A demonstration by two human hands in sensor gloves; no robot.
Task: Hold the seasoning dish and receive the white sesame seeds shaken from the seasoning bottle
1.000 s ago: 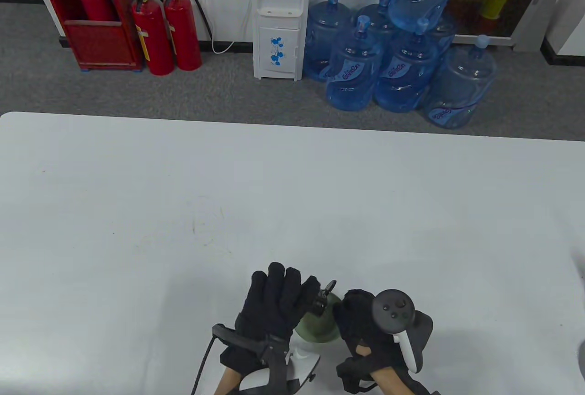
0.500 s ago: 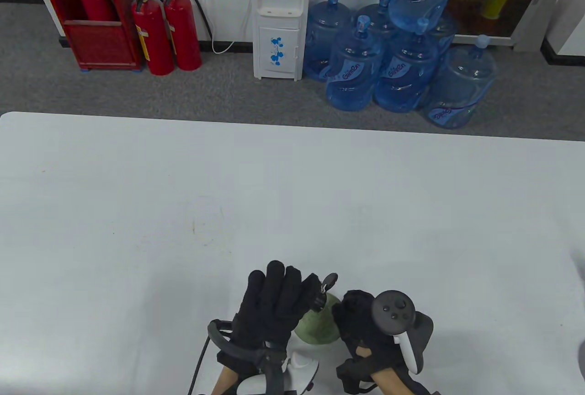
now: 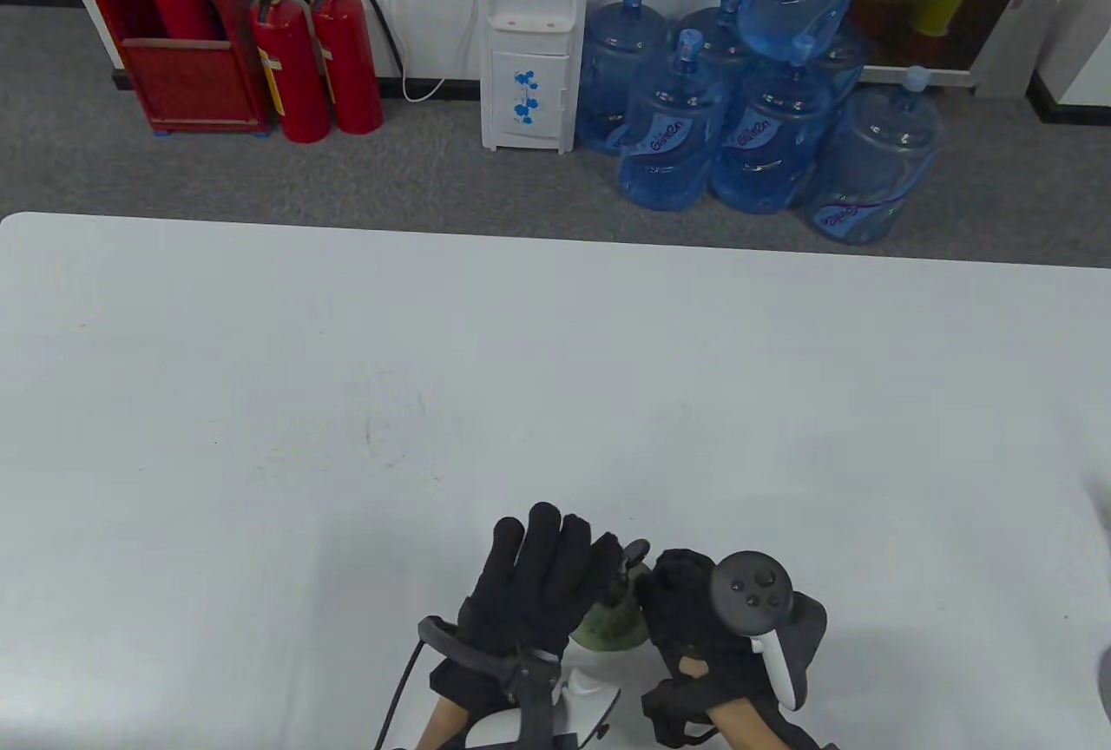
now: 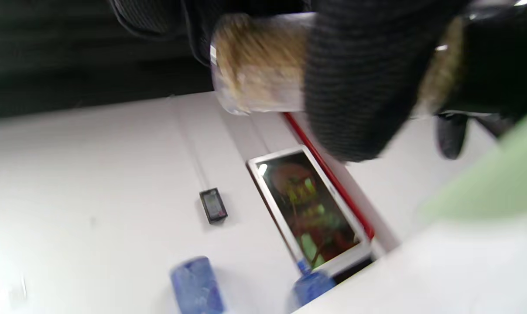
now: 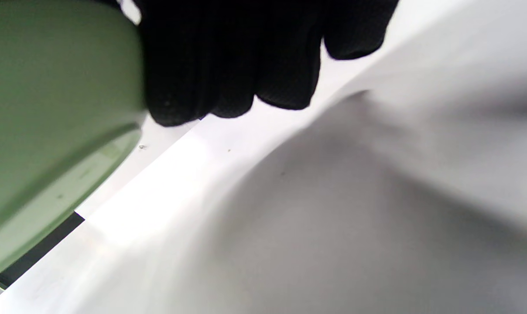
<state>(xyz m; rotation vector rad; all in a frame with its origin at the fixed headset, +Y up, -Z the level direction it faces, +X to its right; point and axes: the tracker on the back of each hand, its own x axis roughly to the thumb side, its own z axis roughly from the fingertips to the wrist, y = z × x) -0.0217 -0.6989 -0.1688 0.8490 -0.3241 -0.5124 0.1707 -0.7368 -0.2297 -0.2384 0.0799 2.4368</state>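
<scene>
The left hand [image 3: 529, 585] has its fingers [image 4: 355, 87] curled round the clear seasoning bottle [image 4: 259, 65], whose pale seeds show on either side of one black glove finger, and the bottle's dark cap end [image 3: 632, 555] juts out just past the fingertips, tipped over the green seasoning dish [image 3: 612, 624]. The right hand [image 3: 694, 620] grips that dish at its right side, its fingers [image 5: 228, 56] wrapped over the rim and down the outer wall [image 5: 49, 109], so the dish sits between the two hands, just above the white table [image 3: 555, 368]
</scene>
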